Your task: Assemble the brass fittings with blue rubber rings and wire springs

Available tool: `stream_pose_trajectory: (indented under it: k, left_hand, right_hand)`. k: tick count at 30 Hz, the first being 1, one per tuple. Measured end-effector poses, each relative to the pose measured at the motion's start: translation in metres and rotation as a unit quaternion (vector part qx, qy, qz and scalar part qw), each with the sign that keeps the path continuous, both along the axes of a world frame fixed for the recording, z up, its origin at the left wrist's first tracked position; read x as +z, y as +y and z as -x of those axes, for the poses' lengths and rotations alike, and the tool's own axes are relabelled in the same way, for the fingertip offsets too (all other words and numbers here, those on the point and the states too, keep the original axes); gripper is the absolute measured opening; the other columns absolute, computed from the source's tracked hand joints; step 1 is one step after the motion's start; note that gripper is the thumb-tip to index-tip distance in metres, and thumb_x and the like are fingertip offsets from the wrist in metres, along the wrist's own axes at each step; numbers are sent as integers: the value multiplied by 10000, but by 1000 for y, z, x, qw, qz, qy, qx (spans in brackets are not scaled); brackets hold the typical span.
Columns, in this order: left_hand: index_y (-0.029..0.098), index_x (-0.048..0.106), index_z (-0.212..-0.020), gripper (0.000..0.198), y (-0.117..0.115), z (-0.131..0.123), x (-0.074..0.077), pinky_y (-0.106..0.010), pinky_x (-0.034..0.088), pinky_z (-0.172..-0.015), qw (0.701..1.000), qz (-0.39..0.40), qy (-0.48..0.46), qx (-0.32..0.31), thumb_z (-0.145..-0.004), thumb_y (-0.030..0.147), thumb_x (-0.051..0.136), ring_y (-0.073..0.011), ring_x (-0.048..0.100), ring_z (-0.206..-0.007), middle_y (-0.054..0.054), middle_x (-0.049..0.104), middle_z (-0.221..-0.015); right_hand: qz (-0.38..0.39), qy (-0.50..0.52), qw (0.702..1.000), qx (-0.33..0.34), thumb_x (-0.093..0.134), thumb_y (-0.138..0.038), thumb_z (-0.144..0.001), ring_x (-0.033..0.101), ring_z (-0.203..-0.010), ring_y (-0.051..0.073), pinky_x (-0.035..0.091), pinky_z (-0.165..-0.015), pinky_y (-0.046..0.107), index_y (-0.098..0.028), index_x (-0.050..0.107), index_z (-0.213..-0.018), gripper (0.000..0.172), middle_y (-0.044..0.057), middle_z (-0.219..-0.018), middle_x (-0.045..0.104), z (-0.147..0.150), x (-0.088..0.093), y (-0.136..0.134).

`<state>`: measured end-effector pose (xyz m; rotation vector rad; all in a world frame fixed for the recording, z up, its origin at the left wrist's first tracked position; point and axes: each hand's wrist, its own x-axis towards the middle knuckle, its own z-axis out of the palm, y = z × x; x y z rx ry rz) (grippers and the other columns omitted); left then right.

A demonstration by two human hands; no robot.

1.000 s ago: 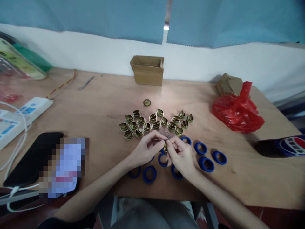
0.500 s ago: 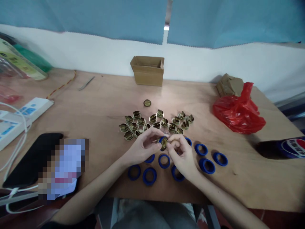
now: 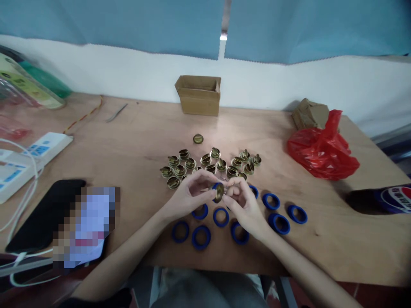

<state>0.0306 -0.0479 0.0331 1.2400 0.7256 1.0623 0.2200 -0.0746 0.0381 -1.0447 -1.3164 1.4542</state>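
One wooden table [image 3: 135,128] bears the work. Above it, the left hand [image 3: 186,196] is clamped on the held piece; the right hand [image 3: 246,209] curls just beside it, its grip impossible to tell. Blue rings [image 3: 201,247] lie nearest, brass-coloured fittings [image 3: 221,165] beyond. The held piece [image 3: 219,192], brass-coloured and blue-edged, apparently undergoes fitting together; the next move likely calls for steady left-hand support.
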Motion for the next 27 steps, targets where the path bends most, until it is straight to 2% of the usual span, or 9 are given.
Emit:
stream_pose_trajectory:
  k: [4,6,10,12,15,17,18,21,27]
  left_hand:
    - [198,687,-982,252,12,15,10,-280,574,-724,991,12,42,129,-897,433,715,-177,709,-849,-68,754,-972]
    - [200,696,-1004,284,22,29,16,-279,577,-724,975,-14,89,202,-902,465,697,-179,717,-852,-69,763,-977]
    - [202,702,-1051,318,39,67,22,-278,578,-722,925,-74,188,322,-874,467,715,-167,720,-811,-56,757,-997]
    - [203,718,-1039,298,44,87,19,-286,566,-747,873,-97,304,368,-846,430,743,-174,709,-813,-52,752,-973]
    - [210,729,-1024,230,46,109,14,-361,542,-816,753,-95,544,358,-863,373,710,-250,699,-903,-87,750,-992]
    - [221,725,-1051,215,46,114,12,-411,528,-847,685,-52,661,302,-888,347,665,-314,690,-990,-115,747,-1042]
    - [225,720,-1081,230,45,114,12,-431,524,-852,662,-29,696,278,-899,345,645,-340,685,-1023,-130,744,-1072]
    - [225,685,-1185,311,44,107,13,-472,529,-832,628,6,736,252,-924,376,609,-393,681,-1055,-170,726,-1155]
    - [228,663,-1220,303,42,97,10,-496,536,-795,615,-5,758,218,-938,296,575,-410,695,-1026,-186,711,-1181]
  right_hand:
    - [-2,-14,1000,-8,622,-337,-939,426,-556,95,353,-521,224,-256,489,-1039,185,-72,-719,487,-1,-2,-1]
    - [-1,-33,999,-25,613,-343,-945,429,-543,94,353,-508,229,-251,504,-1015,159,-68,-721,488,-1,-5,-1]
    - [-14,-68,997,-42,577,-347,-958,435,-544,101,366,-514,236,-242,521,-964,120,-65,-704,467,-3,-10,0]
    - [-27,-95,994,-43,556,-334,-964,440,-553,107,365,-517,236,-240,525,-957,99,-62,-694,460,-3,-10,0]
    - [-61,-147,986,-43,542,-290,-956,465,-576,113,364,-521,231,-232,532,-942,60,-52,-697,485,-3,-9,-1]
    - [-89,-182,979,-40,538,-257,-944,478,-580,112,363,-521,226,-226,538,-917,40,-49,-694,499,-3,-7,-2]
    - [-103,-196,975,-36,537,-239,-936,481,-576,109,363,-519,222,-224,541,-908,32,-50,-690,502,-2,-6,-2]
    - [-144,-224,964,-21,530,-190,-919,490,-563,101,366,-517,212,-220,545,-893,43,-55,-675,503,0,-4,-3]
    - [-178,-239,955,7,508,-153,-917,502,-550,97,384,-522,203,-218,537,-871,85,-60,-650,503,0,-5,-4]
